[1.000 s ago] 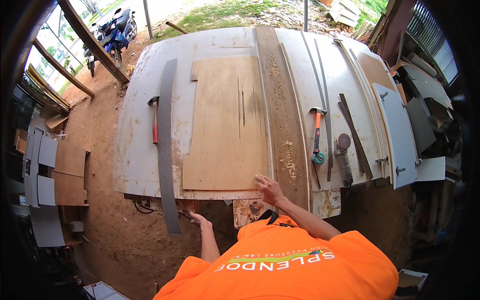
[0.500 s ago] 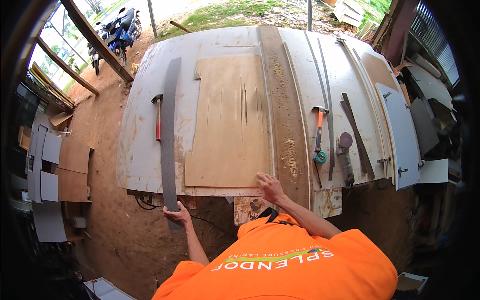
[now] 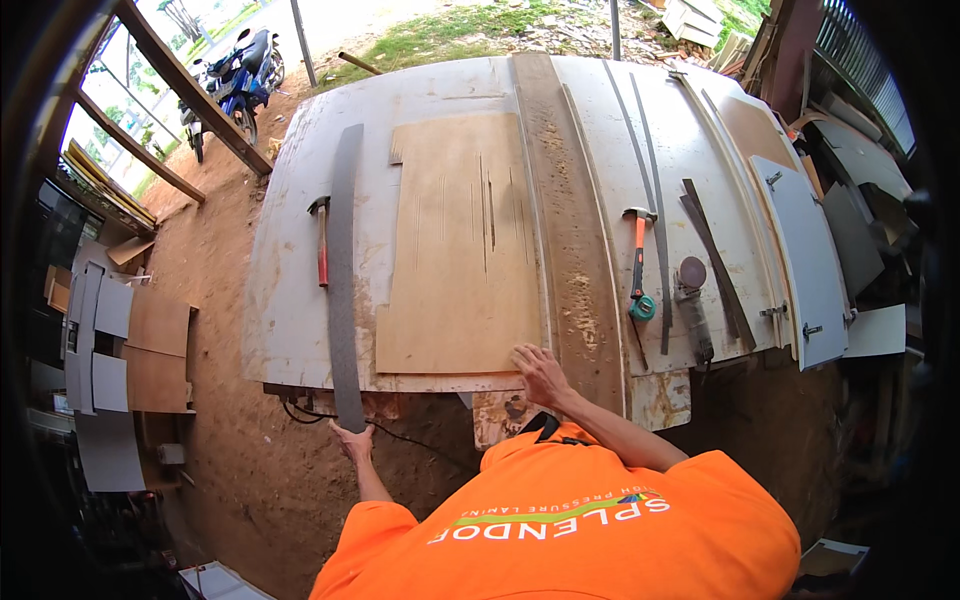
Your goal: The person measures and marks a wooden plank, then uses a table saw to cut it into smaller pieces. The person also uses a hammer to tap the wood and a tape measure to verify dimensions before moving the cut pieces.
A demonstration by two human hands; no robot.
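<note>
Strip (image 3: 345, 250) lies lengthwise on the counter (image 3: 280, 330), near end past the edge; left grip (image 3: 353, 443) is closed on that end, overhang probably giving fingers room underneath. Right grip (image 3: 543, 380) sits on the panel's (image 3: 455, 300) near right corner, likely steadying it; can't tell if it pinches or just rests. Red hammer (image 3: 323, 250) just beside strip, crowds its left; panel bounds its right. Plank (image 3: 570, 230) separates panel from orange hammer (image 3: 638, 250), tape measure (image 3: 642, 308) and sander (image 3: 692, 300). Cable (image 3: 405, 438) hangs near left grip.
</note>
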